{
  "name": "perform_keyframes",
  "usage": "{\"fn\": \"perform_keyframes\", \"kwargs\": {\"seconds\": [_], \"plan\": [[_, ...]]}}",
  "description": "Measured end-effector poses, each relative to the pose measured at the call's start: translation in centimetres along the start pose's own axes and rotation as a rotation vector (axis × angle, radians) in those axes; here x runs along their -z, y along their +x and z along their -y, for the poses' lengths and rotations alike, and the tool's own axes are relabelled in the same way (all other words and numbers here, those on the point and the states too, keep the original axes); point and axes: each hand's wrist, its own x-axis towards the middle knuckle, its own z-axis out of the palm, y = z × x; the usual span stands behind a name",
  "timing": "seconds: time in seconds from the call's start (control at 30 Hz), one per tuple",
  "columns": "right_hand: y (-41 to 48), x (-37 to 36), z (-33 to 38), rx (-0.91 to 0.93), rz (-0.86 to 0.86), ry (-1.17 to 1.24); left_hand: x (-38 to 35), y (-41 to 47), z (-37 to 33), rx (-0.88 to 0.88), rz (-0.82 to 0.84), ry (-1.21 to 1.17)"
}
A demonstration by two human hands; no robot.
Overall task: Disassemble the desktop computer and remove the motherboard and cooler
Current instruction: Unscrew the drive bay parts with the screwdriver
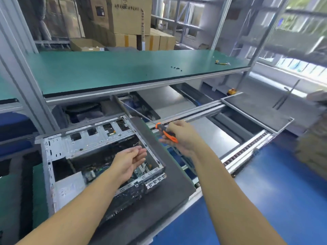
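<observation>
Cardboard boxes point(127, 16) are standing far behind a green shelf point(106, 73), where small dark screws point(176, 68) are lying. We are working below it at the near left, where the open computer case point(85, 144) is lying on a dark mat point(169, 177), its motherboard point(92, 172) showing inside. We are holding our left hand point(131, 161) palm-up over the case, fingers loosely curved and close together, gripping nothing we can see. Our right hand point(184, 137) is clamping its fingers round an orange-and-black screwdriver point(166, 134) just right of the case.
</observation>
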Motion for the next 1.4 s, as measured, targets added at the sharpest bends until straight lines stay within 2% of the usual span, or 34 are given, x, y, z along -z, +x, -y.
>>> {"fn": "perform_keyframes", "kwargs": {"seconds": [0.07, 0.2, 0.3, 0.4, 0.57, 0.67, 0.77, 0.87, 1.03, 1.13, 1.27, 1.4], "plan": [[0.1, 0.5, -1.0, -0.012, 0.044, 0.003, -1.3, 0.2, 0.0, 0.0, -0.001, -0.016], [2.6, 0.2, -2.6, -0.094, 0.272, 0.051, -2.2, 1.1, -0.6, -0.018, -0.013, -0.083], [5.0, -1.3, -3.3, -0.143, 0.444, 0.076, -1.7, 1.3, -1.4, -0.05, -0.015, -0.15], [6.9, -3.9, -4.7, -0.195, 0.546, 0.14, -0.3, 1.1, -2.2, -0.112, -0.04, -0.218], [7.6, -9.4, -8.4, -0.28, 0.706, 0.196, 5.0, -1.3, -3.1, -0.253, -0.196, -0.169], [6.4, -13.1, -10.4, -0.318, 0.89, 0.158, 9.6, -4.0, -3.8, -0.35, -0.348, -0.161], [4.3, -17.0, -11.9, -0.343, 1.045, 0.101, 14.8, -7.4, -4.9, -0.423, -0.397, -0.085], [2.0, -20.8, -13.3, -0.392, 1.064, 0.031, 20.4, -10.5, -4.8, -0.381, -0.514, 0.038], [-1.2, -25.8, -15.3, -0.439, 0.952, -0.026, 26.8, -13.4, -1.3, -0.063, -0.644, 0.339], [-2.4, -27.4, -16.3, -0.459, 0.905, -0.044, 28.1, -13.4, 1.0, 0.049, -0.624, 0.405], [-3.0, -28.5, -17.1, -0.448, 0.864, -0.081, 29.6, -13.5, 2.5, 0.095, -0.546, 0.561], [-3.8, -29.6, -17.9, -0.427, 0.807, -0.088, 31.2, -14.8, 2.2, 0.078, -0.528, 0.403]]}}
